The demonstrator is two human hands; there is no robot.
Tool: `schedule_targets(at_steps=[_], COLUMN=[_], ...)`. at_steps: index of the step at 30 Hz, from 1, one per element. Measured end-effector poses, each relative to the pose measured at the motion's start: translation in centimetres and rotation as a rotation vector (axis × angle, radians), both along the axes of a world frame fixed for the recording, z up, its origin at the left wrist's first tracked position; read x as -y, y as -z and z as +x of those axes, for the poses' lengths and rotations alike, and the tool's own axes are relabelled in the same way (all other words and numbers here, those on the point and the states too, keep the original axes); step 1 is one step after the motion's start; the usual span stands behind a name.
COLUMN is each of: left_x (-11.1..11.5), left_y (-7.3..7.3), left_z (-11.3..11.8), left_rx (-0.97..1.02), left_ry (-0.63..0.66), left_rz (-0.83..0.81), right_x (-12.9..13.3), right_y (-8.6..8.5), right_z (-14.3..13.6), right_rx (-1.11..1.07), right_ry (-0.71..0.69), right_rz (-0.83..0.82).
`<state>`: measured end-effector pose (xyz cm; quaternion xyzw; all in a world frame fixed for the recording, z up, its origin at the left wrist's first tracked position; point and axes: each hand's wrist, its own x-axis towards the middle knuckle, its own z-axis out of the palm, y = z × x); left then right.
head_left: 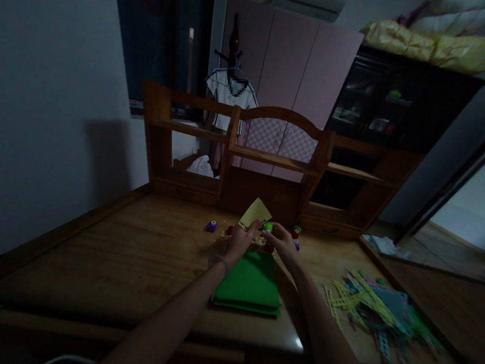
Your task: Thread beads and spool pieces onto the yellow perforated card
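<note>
My left hand [242, 243] pinches a yellow sheet of paper [255, 212] with small dark marks or holes along its lower edge. Close beside it, my right hand [283, 243] grips a small green craft punch [268, 227] at the paper's right corner. Whether the paper sits inside the punch is too small to tell. Beneath both hands lies a green stack of sheets [251, 282], with tiny pale yellow bits scattered at its far edge. A red punch [269, 248] stands partly hidden below my right hand. Left of the hands is a purple punch [211, 226].
Another red punch [296, 232] and a purple one [297, 244] stand right of my hands. A pile of yellow, blue and green perforated strips [368, 300] covers the table's right side. A wooden shelf unit [263, 189] closes off the back of the table [134, 252].
</note>
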<state>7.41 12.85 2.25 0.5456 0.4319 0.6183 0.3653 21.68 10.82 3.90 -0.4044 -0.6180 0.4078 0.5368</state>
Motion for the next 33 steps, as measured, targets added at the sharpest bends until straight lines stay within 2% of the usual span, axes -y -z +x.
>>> schedule_targets(at_steps=[5,10,16,22,26,29,33], left_x=[0.3,0.5,0.0,-0.5,-0.9,-1.0,-1.0], left_y=[-0.1,-0.4,0.2,0.7,1.3,1.5,1.6], left_z=[0.0,-0.1,-0.2,0.2,0.4,0.5,0.5], left_rx=[-0.01,-0.024,-0.119,-0.044,0.039,0.049,0.076], left_ry=[-0.012,-0.01,-0.015,0.117,0.205,0.258,0.287], left_rz=[0.026,0.086,0.14,0.104,0.07,0.034,0.029], right_x=[-0.3,-0.4,-0.3,-0.5,-1.2,-1.3,-0.9], right_y=[0.5,0.7,0.3,0.8,1.3,1.2,0.8], right_z=[0.3,0.4,0.6,0.7,0.6,0.6,0.6], right_rx=[-0.047,-0.051,-0.009,-0.037,-0.17,-0.265,-0.289], right_ry=[-0.065,-0.06,-0.057,-0.042,-0.032,-0.064,-0.117], right_rz=[0.022,0.034,0.013,-0.047,-0.15,-0.183,-0.17])
